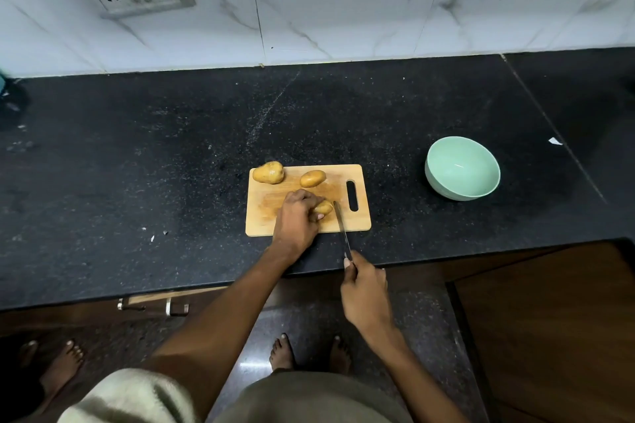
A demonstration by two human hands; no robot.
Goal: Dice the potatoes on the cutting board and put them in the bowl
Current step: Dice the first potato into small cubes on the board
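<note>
A small potato (324,207) lies near the front right of the wooden cutting board (357,223), gripped by the left hand (297,216) with fingers curled over it. Just to its right, the knife (342,228) blade rests on the board, its handle clasped in the right hand (366,288). Two whole potatoes (268,172) sit at the board's far edge. The green bowl (462,168) stands well apart to the right on the black counter (137,165).
</note>
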